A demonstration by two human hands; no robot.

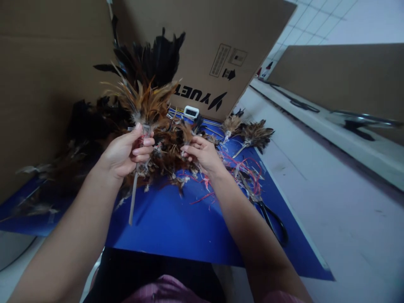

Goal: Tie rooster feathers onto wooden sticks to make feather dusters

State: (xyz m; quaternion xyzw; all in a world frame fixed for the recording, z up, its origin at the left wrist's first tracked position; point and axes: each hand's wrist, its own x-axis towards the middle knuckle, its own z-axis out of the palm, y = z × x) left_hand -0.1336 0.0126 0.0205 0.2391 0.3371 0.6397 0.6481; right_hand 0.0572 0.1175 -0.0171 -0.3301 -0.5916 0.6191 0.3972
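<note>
My left hand (pixel 129 153) is wrapped round the stick of a feather duster (pixel 148 99), just below its feathers. Brown and orange feathers spread at its base, with long black ones rising above, and the pale stick points down toward me. To the right, my right hand (pixel 203 155) pinches a small brown feather (pixel 187 136) between thumb and fingers. Beneath and behind both hands lies a heap of loose brown feathers (pixel 167 162), its extent partly hidden by the hands.
Cardboard (pixel 202 46) stands behind the blue table (pixel 183 227). At the right lie two small feather bundles (pixel 257 134), tangled red string (pixel 252 168) and black-handled scissors (pixel 273 219). A small white device (pixel 191 112) sits at the back. Dark feathers (pixel 88 122) pile up at left.
</note>
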